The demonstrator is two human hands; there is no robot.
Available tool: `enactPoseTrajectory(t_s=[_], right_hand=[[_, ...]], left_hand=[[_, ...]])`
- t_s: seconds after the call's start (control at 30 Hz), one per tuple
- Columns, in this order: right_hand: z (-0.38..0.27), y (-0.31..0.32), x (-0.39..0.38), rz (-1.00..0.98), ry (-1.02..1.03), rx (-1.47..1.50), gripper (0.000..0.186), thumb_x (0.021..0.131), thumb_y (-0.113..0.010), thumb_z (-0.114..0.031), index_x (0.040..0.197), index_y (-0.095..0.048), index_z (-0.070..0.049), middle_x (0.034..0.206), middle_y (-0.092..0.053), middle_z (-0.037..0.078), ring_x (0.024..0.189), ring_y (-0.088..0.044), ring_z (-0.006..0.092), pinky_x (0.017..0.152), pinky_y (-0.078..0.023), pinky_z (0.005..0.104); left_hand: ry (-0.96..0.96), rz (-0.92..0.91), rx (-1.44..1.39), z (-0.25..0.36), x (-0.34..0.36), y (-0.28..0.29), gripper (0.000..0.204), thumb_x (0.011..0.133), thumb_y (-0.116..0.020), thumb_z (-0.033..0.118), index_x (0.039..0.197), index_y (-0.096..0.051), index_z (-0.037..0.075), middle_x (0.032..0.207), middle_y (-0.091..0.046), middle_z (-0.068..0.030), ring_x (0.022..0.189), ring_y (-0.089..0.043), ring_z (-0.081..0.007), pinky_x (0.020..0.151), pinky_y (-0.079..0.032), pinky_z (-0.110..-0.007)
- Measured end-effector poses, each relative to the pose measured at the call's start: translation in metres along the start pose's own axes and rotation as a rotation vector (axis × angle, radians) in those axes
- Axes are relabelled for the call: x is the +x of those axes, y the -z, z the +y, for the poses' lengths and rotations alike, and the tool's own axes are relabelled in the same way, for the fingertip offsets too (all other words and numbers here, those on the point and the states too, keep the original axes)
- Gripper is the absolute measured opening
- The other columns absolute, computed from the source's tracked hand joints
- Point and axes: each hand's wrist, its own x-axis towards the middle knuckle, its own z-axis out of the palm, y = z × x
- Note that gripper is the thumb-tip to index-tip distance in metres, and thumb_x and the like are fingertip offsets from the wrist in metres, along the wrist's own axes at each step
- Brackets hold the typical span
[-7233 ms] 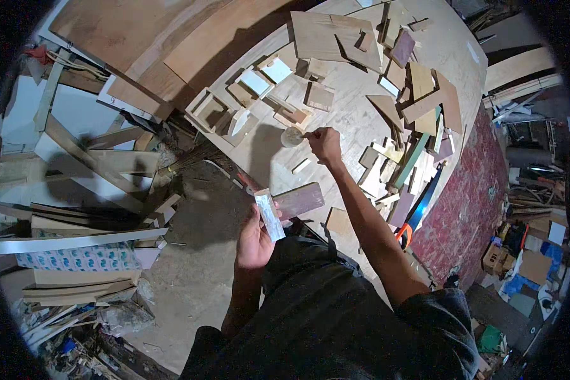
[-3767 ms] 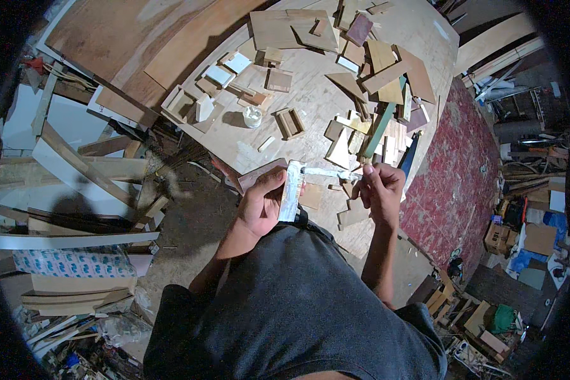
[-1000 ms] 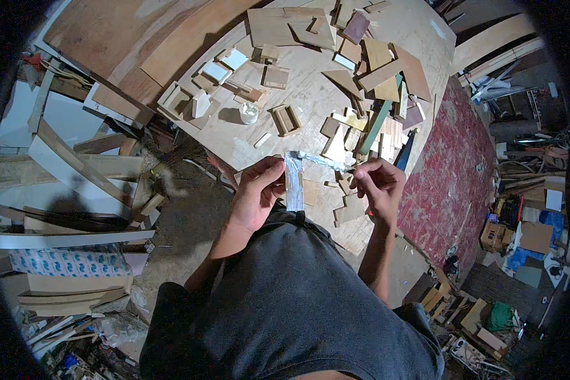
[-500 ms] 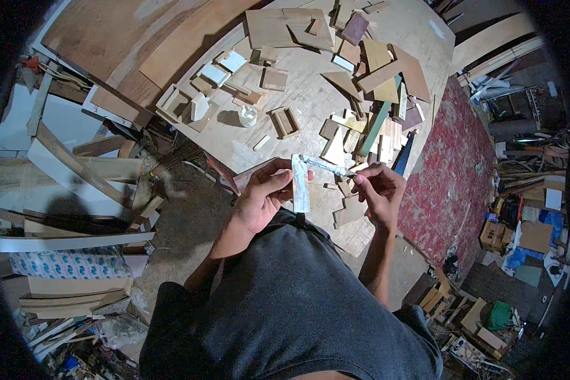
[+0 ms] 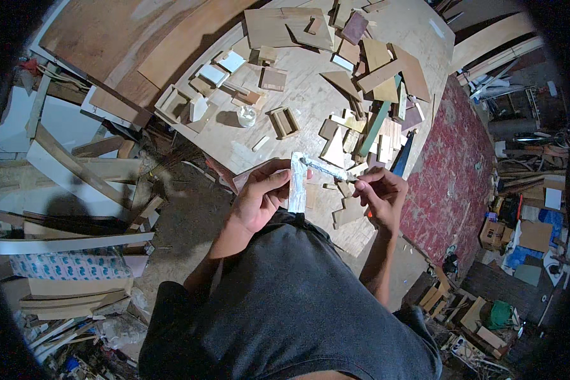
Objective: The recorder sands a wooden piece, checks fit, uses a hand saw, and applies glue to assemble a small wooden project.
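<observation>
My left hand [image 5: 258,199] is closed round the edge of a small pale wooden strip [image 5: 297,192], held upright in front of my chest. White, wet-looking smears cover its face. From the strip's top end a thin stick [image 5: 326,167], streaked with white, slants right and down to my right hand [image 5: 383,193]. Thumb and fingertips of that hand pinch the stick's end. The stick's far end meets the strip's upper corner; whether it rests there or is joined, I cannot tell. A small open jar of white stuff [image 5: 246,116] stands on the table beyond my left hand.
The plywood table [image 5: 301,76] carries several loose wood offcuts, a small open wooden frame [image 5: 285,122] and a green strip [image 5: 375,128]. Large boards [image 5: 107,38] lean at the left. Red flooring [image 5: 446,177] lies to the right, with scrap piles [image 5: 481,329] around.
My right hand has shifted slightly right and down, with the stick's end following. The strip in my left hand has barely moved.
</observation>
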Motion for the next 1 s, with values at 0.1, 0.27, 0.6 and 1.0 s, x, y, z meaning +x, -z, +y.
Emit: enactPoseTrajectory(t_s=[0.1, 0.27, 0.6, 1.0], right_hand=[[-0.003, 0.000, -0.001, -0.015, 0.000, -0.015, 0.010, 0.081, -0.075, 0.000, 0.081, -0.065, 0.003, 0.073, -0.066, 0.009, 0.059, -0.062, 0.0119, 0.046, -0.045, 0.0216], [-0.007, 0.002, -0.003, -0.039, -0.012, -0.051, 0.010, 0.080, -0.075, 0.000, 0.080, -0.066, 0.003, 0.074, -0.066, 0.010, 0.058, -0.061, 0.0113, 0.046, -0.045, 0.0216], [-0.011, 0.008, -0.008, -0.142, -0.021, -0.025, 0.009, 0.080, -0.075, 0.000, 0.079, -0.066, 0.003, 0.072, -0.067, 0.010, 0.058, -0.062, 0.0119, 0.046, -0.046, 0.0222], [0.000, 0.014, -0.014, -0.149, -0.028, -0.012, 0.017, 0.086, -0.071, -0.008, 0.074, -0.065, 0.002, 0.064, -0.065, 0.008, 0.051, -0.060, 0.0107, 0.042, -0.044, 0.0228]], left_hand=[[0.006, 0.016, -0.019, 0.000, 0.000, 0.000, 0.020, 0.090, -0.064, 0.009, 0.108, -0.066, 0.003, 0.107, -0.069, -0.0144, 0.081, -0.064, -0.0095, 0.071, -0.050, -0.021], [0.013, 0.062, -0.061, -0.005, 0.002, 0.009, 0.018, 0.088, -0.066, 0.008, 0.105, -0.067, 0.004, 0.095, -0.070, -0.0057, 0.078, -0.065, -0.0105, 0.072, -0.051, -0.022], [-0.032, 0.080, -0.009, -0.005, -0.002, 0.006, 0.017, 0.087, -0.067, 0.008, 0.103, -0.067, 0.003, 0.091, -0.069, -0.0028, 0.076, -0.065, -0.0097, 0.071, -0.051, -0.022], [-0.075, 0.079, 0.177, -0.002, -0.011, -0.002, 0.017, 0.087, -0.066, 0.004, 0.103, -0.068, 0.000, 0.093, -0.070, -0.0054, 0.083, -0.066, -0.0116, 0.076, -0.055, -0.025]])
